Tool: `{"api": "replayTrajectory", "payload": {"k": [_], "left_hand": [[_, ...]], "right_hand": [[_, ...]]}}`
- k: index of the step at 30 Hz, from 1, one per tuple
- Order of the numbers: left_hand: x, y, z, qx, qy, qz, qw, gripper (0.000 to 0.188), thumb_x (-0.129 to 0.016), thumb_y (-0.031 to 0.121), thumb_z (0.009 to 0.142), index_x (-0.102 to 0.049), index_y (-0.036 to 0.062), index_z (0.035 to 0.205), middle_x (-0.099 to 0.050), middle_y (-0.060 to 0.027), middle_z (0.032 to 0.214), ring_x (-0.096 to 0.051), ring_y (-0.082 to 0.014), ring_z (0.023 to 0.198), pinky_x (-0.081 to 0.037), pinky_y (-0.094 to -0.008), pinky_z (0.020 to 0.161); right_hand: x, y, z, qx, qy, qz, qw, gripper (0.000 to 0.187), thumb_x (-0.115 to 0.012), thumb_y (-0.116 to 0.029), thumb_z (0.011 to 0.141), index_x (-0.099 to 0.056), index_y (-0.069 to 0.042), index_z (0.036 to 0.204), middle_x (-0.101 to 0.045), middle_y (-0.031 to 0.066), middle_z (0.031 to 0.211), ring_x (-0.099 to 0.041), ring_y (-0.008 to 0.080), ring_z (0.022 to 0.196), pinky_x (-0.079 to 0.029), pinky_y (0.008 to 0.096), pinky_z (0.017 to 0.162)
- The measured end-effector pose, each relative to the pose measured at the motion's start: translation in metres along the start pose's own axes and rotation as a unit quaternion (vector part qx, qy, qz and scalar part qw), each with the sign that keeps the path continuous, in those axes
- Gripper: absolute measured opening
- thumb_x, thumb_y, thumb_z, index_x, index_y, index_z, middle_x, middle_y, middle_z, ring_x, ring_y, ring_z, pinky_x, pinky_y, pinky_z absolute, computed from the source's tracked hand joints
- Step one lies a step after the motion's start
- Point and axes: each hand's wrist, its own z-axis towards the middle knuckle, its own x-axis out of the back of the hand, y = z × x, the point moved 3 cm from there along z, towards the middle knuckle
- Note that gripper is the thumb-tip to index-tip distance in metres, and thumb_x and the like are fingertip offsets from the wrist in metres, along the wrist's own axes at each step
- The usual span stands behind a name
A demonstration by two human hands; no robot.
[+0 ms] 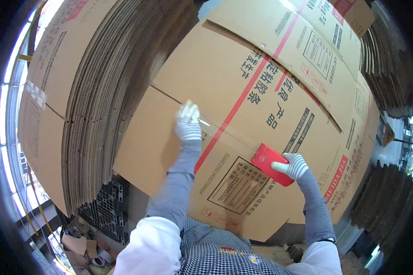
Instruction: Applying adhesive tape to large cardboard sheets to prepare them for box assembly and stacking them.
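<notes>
A large brown cardboard carton [170,142] lies flattened in front of me, printed with dark characters and a red stripe. A seam crosses it, with a shiny glint like clear tape beside my left hand. My left hand [188,120], in a white-and-grey striped glove, rests on the carton near that seam, fingers stretched out and slightly blurred. My right hand [293,167], gloved alike, grips a red tape dispenser [268,161], thumb across its face. The dispenser sits against the carton, right of the red stripe; its underside is hidden.
A tall stack of flattened cartons [101,101] stands at the left, with a black plastic crate-like frame [108,208] below. More overlapping carton sheets [289,41] lie at the far side. Further cardboard stacks [390,68] rise at the right. Scraps [78,243] litter the lower left.
</notes>
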Motion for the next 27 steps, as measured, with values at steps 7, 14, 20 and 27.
{"api": "replayTrajectory", "payload": {"k": [7, 14, 20, 27], "left_hand": [[-0.001, 0.023, 0.029, -0.074, 0.131, 0.259, 0.954, 0.059, -0.073, 0.025, 0.069, -0.051, 0.0014, 0.119, -0.024, -0.0243, 0.141, -0.027, -0.0373, 0.13, -0.016, -0.0523, 0.108], [-0.06, -0.022, -0.016, 0.448, -0.125, -0.455, 0.759, 0.039, -0.048, 0.022, 0.092, -0.044, -0.0054, 0.12, -0.055, -0.0221, 0.113, -0.058, -0.0329, 0.101, -0.053, -0.0424, 0.082], [-0.064, -0.019, -0.02, 0.469, -0.128, -0.423, 0.765, 0.039, -0.044, 0.024, 0.093, -0.043, -0.005, 0.12, -0.055, -0.0211, 0.113, -0.058, -0.0317, 0.1, -0.053, -0.0414, 0.082], [-0.066, -0.007, -0.019, 0.447, -0.107, -0.407, 0.789, 0.035, -0.045, 0.022, 0.094, -0.047, -0.0056, 0.115, -0.058, -0.0209, 0.108, -0.061, -0.0306, 0.095, -0.056, -0.0381, 0.077]], "right_hand": [[0.01, -0.005, 0.04, -0.09, -0.012, -0.213, 0.973, 0.08, -0.059, -0.069, 0.064, -0.063, 0.003, 0.099, -0.064, 0.0227, 0.089, -0.063, 0.033, 0.085, -0.049, 0.0364, 0.078], [0.02, 0.043, 0.01, -0.047, -0.027, 0.001, 0.999, 0.067, -0.066, -0.054, 0.07, -0.061, 0.002, 0.105, -0.066, 0.0164, 0.083, -0.064, 0.0183, 0.079, -0.049, 0.0318, 0.073], [0.065, 0.159, -0.049, -0.281, -0.032, -0.282, 0.917, 0.069, -0.063, -0.06, 0.068, -0.064, 0.0, 0.102, -0.066, 0.0187, 0.089, -0.065, 0.0265, 0.085, -0.049, 0.0367, 0.076], [0.015, 0.113, 0.006, -0.287, -0.071, -0.561, 0.773, 0.051, -0.063, -0.049, 0.07, -0.069, -0.003, 0.091, -0.066, 0.0172, 0.092, -0.064, 0.025, 0.092, -0.046, 0.039, 0.08]]}}
